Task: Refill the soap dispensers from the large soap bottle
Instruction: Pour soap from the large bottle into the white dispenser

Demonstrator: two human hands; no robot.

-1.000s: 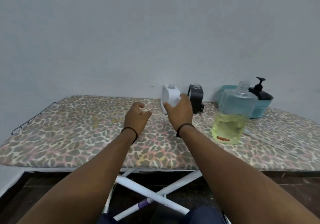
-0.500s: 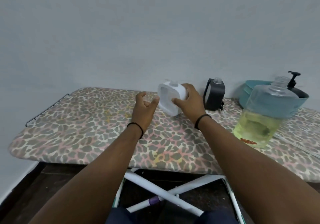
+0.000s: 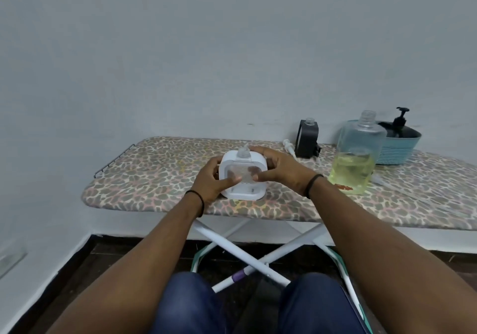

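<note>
Left hand [image 3: 210,182] and right hand [image 3: 280,169] grip white dispenser [image 3: 242,176] from either side, frame centre, fingers curled round it, cap off. Dispenser sits near front edge of board [image 3: 154,173]. Right of centre: black dispenser [image 3: 307,138], uncapped. Further right: soap bottle [image 3: 357,155], open, partly full. Teal basket [image 3: 397,149] behind bottle.

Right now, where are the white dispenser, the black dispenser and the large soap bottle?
white dispenser [image 3: 242,176], head view, clear front panel.
black dispenser [image 3: 307,140], head view, body.
large soap bottle [image 3: 357,150], head view, clear wall above the soap.
</note>
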